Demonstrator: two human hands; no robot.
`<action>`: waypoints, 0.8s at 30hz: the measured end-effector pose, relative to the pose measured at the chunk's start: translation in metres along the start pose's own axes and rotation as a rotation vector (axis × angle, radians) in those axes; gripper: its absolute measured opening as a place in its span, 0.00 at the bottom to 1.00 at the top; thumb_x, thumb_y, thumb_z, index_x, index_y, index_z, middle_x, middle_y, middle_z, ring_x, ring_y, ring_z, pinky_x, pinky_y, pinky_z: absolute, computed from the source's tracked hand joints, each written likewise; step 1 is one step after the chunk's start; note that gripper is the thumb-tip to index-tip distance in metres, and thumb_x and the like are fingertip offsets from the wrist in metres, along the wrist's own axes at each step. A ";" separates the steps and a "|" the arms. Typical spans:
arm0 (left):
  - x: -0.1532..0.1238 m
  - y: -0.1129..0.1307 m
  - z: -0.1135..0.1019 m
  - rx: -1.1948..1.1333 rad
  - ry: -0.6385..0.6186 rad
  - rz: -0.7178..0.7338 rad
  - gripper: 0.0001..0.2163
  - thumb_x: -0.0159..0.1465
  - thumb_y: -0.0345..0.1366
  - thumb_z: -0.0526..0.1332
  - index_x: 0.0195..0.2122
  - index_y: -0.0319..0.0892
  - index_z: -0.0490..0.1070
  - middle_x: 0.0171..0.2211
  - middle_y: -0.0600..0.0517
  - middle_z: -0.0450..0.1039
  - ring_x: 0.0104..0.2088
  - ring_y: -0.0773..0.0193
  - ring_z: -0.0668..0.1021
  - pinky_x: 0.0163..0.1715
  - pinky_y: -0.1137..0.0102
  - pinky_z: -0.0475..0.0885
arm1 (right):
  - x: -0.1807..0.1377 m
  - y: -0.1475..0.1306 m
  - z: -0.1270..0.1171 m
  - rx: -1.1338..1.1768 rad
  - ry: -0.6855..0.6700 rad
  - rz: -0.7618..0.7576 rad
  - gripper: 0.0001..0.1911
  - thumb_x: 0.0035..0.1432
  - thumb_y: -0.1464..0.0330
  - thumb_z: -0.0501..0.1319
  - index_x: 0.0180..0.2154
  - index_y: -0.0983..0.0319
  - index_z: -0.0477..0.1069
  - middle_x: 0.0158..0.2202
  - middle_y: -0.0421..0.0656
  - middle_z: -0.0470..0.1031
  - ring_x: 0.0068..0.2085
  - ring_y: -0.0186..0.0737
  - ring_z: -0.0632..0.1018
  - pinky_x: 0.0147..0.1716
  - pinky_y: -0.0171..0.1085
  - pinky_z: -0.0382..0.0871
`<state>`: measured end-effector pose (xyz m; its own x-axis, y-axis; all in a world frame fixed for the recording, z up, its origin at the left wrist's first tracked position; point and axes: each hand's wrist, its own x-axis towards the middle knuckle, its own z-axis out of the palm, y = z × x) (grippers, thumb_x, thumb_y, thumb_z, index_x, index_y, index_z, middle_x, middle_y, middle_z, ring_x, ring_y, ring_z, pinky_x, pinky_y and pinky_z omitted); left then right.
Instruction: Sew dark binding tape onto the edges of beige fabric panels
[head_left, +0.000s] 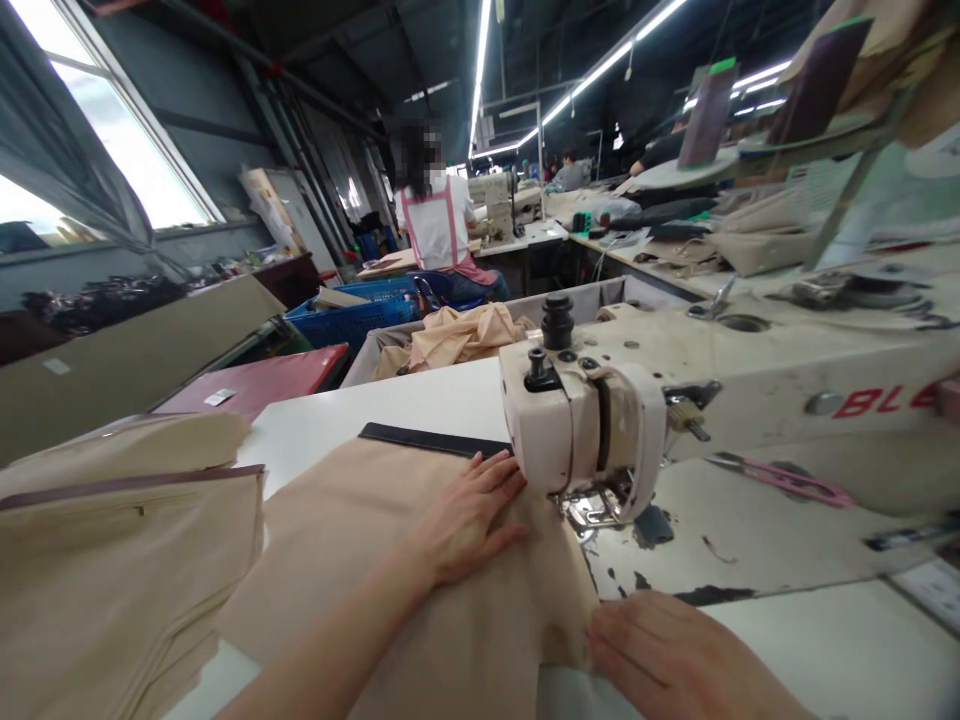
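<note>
Beige fabric (pixel 337 550) lies by the sewing machine (pixel 544 425) on my remote feed, left hand (pixel 471 518) spread flat on it, right hand (pixel 664 650) curled at its edge, whether pinching I can't tell.

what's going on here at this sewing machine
A person has a beige fabric piece laid out beside the sewing machine. The left hand lies flat on it, while the right hand is at its near right edge; whether that one grips is hard to tell. A dark strip runs along the far edge. More beige pieces are piled to the left, and scissors lie behind the machine's needle end.
</note>
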<state>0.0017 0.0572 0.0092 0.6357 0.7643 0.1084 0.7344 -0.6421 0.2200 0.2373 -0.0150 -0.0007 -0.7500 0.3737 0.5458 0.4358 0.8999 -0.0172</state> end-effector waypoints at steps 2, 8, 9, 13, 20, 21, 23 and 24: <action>0.004 -0.005 0.000 0.011 0.010 -0.010 0.19 0.65 0.43 0.54 0.56 0.44 0.62 0.59 0.48 0.59 0.60 0.54 0.60 0.59 0.56 0.56 | 0.003 0.006 -0.002 0.006 0.047 0.013 0.29 0.68 0.76 0.36 0.33 0.63 0.74 0.30 0.42 0.80 0.30 0.36 0.78 0.31 0.34 0.72; 0.017 -0.025 -0.002 0.041 0.009 -0.010 0.15 0.65 0.44 0.54 0.51 0.47 0.67 0.56 0.51 0.64 0.58 0.55 0.62 0.59 0.55 0.56 | 0.003 0.021 0.015 -0.058 0.172 0.007 0.26 0.67 0.77 0.38 0.38 0.65 0.75 0.36 0.43 0.81 0.35 0.35 0.80 0.37 0.31 0.74; 0.020 -0.029 -0.002 0.047 0.007 -0.013 0.15 0.65 0.44 0.53 0.51 0.47 0.67 0.56 0.50 0.64 0.58 0.54 0.62 0.59 0.55 0.55 | 0.002 0.023 0.017 -0.082 0.154 0.008 0.26 0.65 0.79 0.39 0.39 0.66 0.75 0.37 0.45 0.81 0.37 0.37 0.80 0.37 0.32 0.75; 0.030 -0.044 0.001 0.062 -0.005 -0.041 0.17 0.66 0.46 0.51 0.53 0.47 0.65 0.56 0.49 0.64 0.59 0.52 0.62 0.60 0.51 0.50 | -0.002 0.026 0.020 -0.112 -0.008 0.011 0.21 0.57 0.80 0.46 0.46 0.71 0.72 0.46 0.50 0.77 0.45 0.45 0.78 0.40 0.40 0.78; 0.043 -0.066 0.004 0.065 -0.027 -0.123 0.24 0.66 0.47 0.50 0.61 0.46 0.53 0.61 0.47 0.56 0.60 0.53 0.59 0.61 0.48 0.39 | -0.013 0.024 0.032 -0.076 -0.165 0.138 0.23 0.58 0.77 0.50 0.56 0.72 0.62 0.56 0.52 0.67 0.52 0.51 0.72 0.46 0.48 0.74; 0.044 -0.068 0.003 0.067 -0.028 -0.145 0.24 0.66 0.47 0.50 0.61 0.46 0.52 0.61 0.47 0.56 0.61 0.53 0.59 0.61 0.47 0.38 | -0.014 0.024 0.033 -0.073 -0.176 0.145 0.23 0.59 0.76 0.50 0.56 0.71 0.62 0.56 0.52 0.67 0.53 0.51 0.72 0.46 0.49 0.74; 0.044 -0.071 0.002 0.074 -0.026 -0.202 0.24 0.66 0.47 0.49 0.62 0.46 0.52 0.61 0.46 0.55 0.60 0.53 0.59 0.60 0.46 0.37 | -0.015 0.026 0.032 -0.040 -0.182 0.166 0.22 0.60 0.75 0.50 0.56 0.70 0.62 0.55 0.52 0.68 0.53 0.53 0.71 0.46 0.51 0.74; 0.043 -0.071 0.001 0.080 -0.024 -0.235 0.23 0.66 0.47 0.48 0.61 0.46 0.52 0.62 0.46 0.55 0.61 0.53 0.58 0.60 0.45 0.38 | -0.015 0.027 0.030 -0.001 -0.181 0.199 0.21 0.61 0.75 0.50 0.56 0.69 0.63 0.54 0.52 0.69 0.53 0.53 0.71 0.47 0.52 0.73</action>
<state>-0.0228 0.1351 -0.0025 0.4499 0.8922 0.0402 0.8787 -0.4502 0.1589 0.2457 0.0102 -0.0342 -0.7261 0.5779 0.3727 0.5844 0.8042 -0.1083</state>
